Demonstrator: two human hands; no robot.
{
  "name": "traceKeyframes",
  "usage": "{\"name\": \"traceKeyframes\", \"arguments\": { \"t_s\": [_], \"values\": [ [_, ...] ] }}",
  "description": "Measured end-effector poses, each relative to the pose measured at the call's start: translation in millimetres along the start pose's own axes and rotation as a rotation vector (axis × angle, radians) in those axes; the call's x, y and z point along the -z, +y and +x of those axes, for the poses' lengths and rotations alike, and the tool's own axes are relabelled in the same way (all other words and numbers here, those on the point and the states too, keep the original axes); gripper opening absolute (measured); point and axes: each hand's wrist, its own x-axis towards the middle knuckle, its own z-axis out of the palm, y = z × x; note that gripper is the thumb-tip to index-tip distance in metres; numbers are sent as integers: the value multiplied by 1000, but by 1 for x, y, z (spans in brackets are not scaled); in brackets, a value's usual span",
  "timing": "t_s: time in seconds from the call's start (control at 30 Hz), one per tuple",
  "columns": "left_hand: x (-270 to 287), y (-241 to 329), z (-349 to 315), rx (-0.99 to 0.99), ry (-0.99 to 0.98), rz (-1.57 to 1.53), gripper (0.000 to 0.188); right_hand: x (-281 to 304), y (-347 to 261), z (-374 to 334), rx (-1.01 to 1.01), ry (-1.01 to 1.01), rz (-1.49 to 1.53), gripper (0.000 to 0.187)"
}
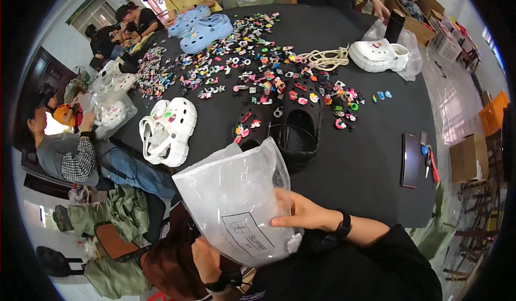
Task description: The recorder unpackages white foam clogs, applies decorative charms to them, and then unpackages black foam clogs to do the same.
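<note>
A frosted clear plastic bag with a printed panel is held up in front of me, over the table's near edge. My right hand grips its right side, thumb on the front. My left hand is closed at its lower left edge, most of the fingers hidden behind the plastic. Just beyond the bag stands a pair of black clogs; the right-hand clog shows its open heel, and the left-hand clog is partly covered by the bag. Colourful shoe charms sit on both uppers.
Loose charms spread across the black table. White clogs stand left, blue clogs far, and another white pair far right beside a cord bundle. A phone and keys lie right. Several people work around the table.
</note>
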Motion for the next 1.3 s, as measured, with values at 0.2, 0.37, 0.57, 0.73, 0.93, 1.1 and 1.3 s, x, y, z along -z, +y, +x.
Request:
{"name": "traceKeyframes", "arguments": {
  "t_s": [0.2,0.37,0.57,0.73,0.93,1.1,1.3],
  "values": [
    [-43,56,16,-777,-50,844,134,-14,-10,-5,128,29,-170,83],
    [-78,83,3,-641,-495,1583,95,-44,-27,-6,156,-157,-403,103],
    [-65,55,19,-233,-760,1095,25,-30,-41,-20,332,-77,-786,93],
    [-47,55,1,20,76,858,18,-24,-54,-33,772,95,-914,52],
    [-49,18,8,-577,338,852,37,-29,-30,-15,490,51,-1122,86],
    [-44,2,5,-528,443,540,37,-12,-27,-11,503,-119,-888,110],
    [-79,14,0,-343,423,-292,55,-29,-7,-2,580,49,-1091,88]
  ]
}}
